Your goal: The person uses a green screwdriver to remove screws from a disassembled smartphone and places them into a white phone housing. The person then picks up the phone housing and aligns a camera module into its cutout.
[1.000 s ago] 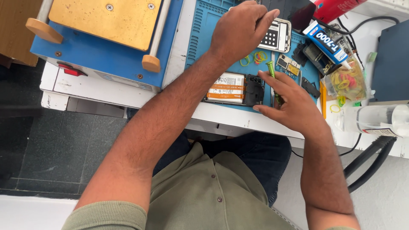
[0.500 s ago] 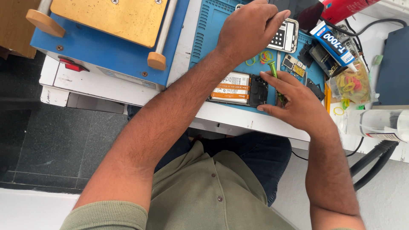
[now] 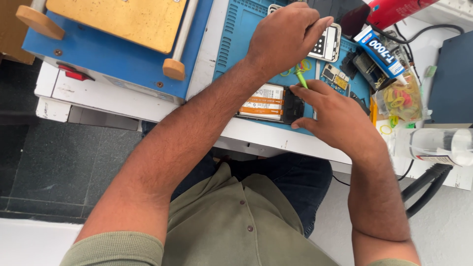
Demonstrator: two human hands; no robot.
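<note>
An opened phone [image 3: 270, 103] with a white and orange battery lies on the blue work mat [image 3: 236, 39] near the table's front edge. My right hand [image 3: 335, 116] is closed around a thin green tool [image 3: 299, 76], its fingertips at the phone's right end. My left hand [image 3: 288, 34] reaches across the mat with fingers curled, resting at a white phone frame [image 3: 330, 42] beyond the opened phone. What lies under its palm is hidden.
A blue machine with a gold plate [image 3: 118, 19] and wooden handles stands at the left. Small circuit parts [image 3: 335, 76], a blue and white glue box [image 3: 379, 49], a bag of coloured rubber bands [image 3: 399, 101], a clear bottle [image 3: 436, 145] and black cables [image 3: 423, 184] crowd the right.
My left hand has drawn slightly toward the phone frame. My right hand with the green tool has stayed at the phone's right end. The view shifted a little.
</note>
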